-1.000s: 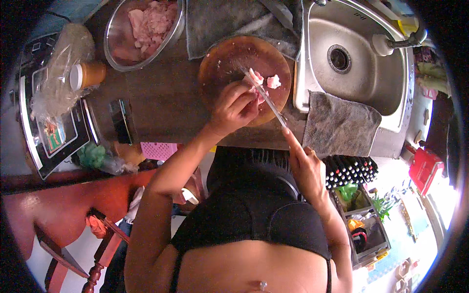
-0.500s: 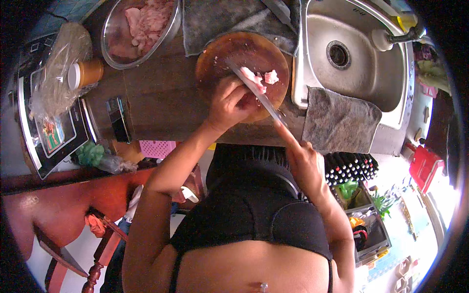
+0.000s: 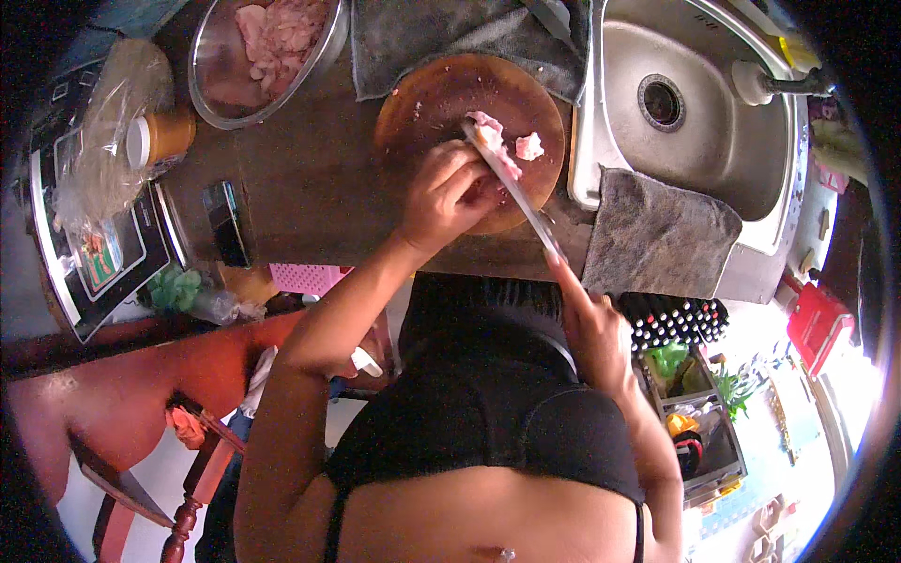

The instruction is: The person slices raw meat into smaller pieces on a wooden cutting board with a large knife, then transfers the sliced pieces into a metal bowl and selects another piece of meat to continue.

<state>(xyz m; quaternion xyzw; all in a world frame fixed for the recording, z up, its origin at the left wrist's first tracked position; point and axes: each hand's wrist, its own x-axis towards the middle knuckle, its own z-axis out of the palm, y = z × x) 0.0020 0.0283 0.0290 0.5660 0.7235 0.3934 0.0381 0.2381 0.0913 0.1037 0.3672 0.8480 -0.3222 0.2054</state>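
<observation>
On the round wooden cutting board point(image 3: 432, 94) lies pale pink raw meat. My right hand point(image 3: 598, 340) grips a long knife point(image 3: 526, 205), index finger stretched along it, and the blade slants up and left across the board. With fingers curled, my left hand point(image 3: 445, 199) presses a piece of raw meat point(image 3: 484, 194) to the board, just left of the blade; the hand partly hides this piece. Cut meat strips point(image 3: 490, 132) rest against the blade's far side, and a small meat chunk point(image 3: 529, 146) sits apart to their right.
A glass bowl point(image 3: 225, 120) of raw meat stands at the far left. Grey cloths point(image 3: 404, 42) lie behind the board and over the front edge of the sink point(image 3: 699, 141). Another blade point(image 3: 552, 21) rests on the back cloth. A phone point(image 3: 225, 225) and an orange-brown jar point(image 3: 169, 138) are leftward.
My right hand has drawn the knife back toward me and slightly right. The meat strips beside the blade have shifted a little. My left hand stays nearly in place on the meat.
</observation>
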